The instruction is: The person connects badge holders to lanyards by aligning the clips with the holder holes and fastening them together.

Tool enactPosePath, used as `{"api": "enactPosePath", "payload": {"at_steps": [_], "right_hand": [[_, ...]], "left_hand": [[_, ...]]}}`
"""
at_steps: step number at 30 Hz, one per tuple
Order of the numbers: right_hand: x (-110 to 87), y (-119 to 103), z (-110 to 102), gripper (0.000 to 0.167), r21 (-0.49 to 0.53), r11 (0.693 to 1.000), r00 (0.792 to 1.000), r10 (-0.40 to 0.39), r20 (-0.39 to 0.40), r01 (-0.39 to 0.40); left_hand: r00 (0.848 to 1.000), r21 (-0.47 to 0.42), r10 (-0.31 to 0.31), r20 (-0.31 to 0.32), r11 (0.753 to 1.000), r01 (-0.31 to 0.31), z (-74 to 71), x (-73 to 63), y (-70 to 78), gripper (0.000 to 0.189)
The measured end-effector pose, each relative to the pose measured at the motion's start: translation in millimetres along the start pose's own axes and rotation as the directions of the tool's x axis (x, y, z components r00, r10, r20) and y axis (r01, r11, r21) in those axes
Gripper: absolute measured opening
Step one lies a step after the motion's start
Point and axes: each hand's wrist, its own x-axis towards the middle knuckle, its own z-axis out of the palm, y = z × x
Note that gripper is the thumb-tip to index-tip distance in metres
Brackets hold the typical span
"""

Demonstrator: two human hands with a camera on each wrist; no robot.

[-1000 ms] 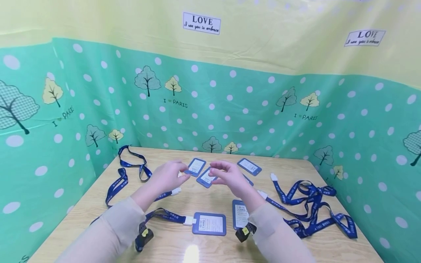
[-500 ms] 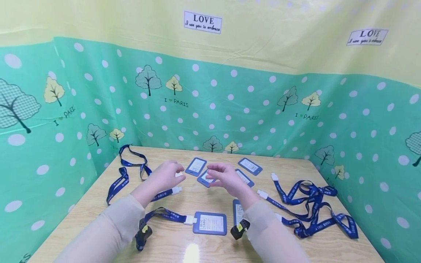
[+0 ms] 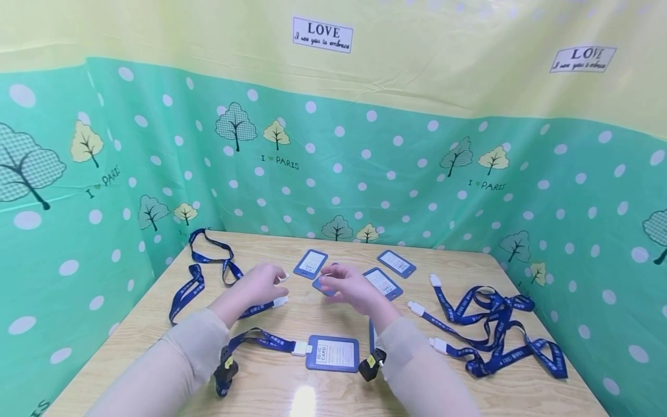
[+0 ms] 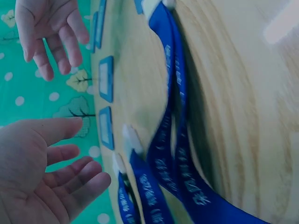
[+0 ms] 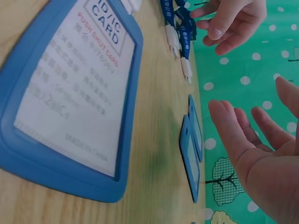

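My left hand hovers above the table's left middle with loosely bent fingers and nothing in it. The white clip of a blue lanyard lies just beside it. Opposite, my right hand hangs in the air with relaxed fingers, holding nothing. It partly hides a blue badge holder. In the left wrist view, both hands, left and right, stay apart from each other and above the table. Nearer to me lies a blue badge holder clipped to a lanyard. Another badge holder is mostly hidden under my right forearm.
More badge holders lie farther back: one at centre, one beside my right hand, one behind it. Tangled blue lanyards spread across the right side. Another lanyard curls at the back left. A patterned curtain encloses the table.
My right hand has shifted slightly left and toward me, uncovering more of the badge holder beside it. My left hand has moved a little toward me. Nothing was picked up.
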Motion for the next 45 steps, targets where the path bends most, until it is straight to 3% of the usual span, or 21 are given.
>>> {"api": "enactPosePath", "payload": {"at_steps": [12,17,22,30,36,45], "right_hand": [[3.4,10.2,11.9,0.051,-0.098,0.994,0.998,0.054,0.033,-0.051],[4.6,12.9,15.9,0.051,-0.131,0.989,0.997,0.068,0.034,-0.063],[6.2,15.1,18.7,0.059,-0.154,0.985,0.995,0.089,0.038,-0.082],[5.1,14.1,21.8,0.057,-0.184,0.979,0.995,0.091,0.036,-0.083],[4.7,13.6,22.7,0.057,-0.202,0.975,0.994,0.101,0.040,-0.091],[3.4,13.1,18.9,0.058,-0.228,0.970,0.995,0.099,0.033,-0.089]], "left_hand": [[0.997,-0.012,-0.047,0.057,0.999,0.048,15.4,-2.0,-14.8,0.047],[0.997,0.001,-0.040,0.061,0.999,0.040,18.3,-5.2,-13.7,0.043],[0.995,0.007,-0.069,0.072,0.998,0.069,21.3,-7.8,-11.2,0.033],[0.997,0.116,-0.031,0.077,0.993,0.022,25.8,-6.1,-12.8,0.015],[0.995,0.101,-0.063,0.082,0.993,0.054,25.9,-5.9,-12.0,0.012],[0.994,0.103,-0.058,0.096,0.994,0.048,27.6,-4.7,-9.3,0.007]]}}
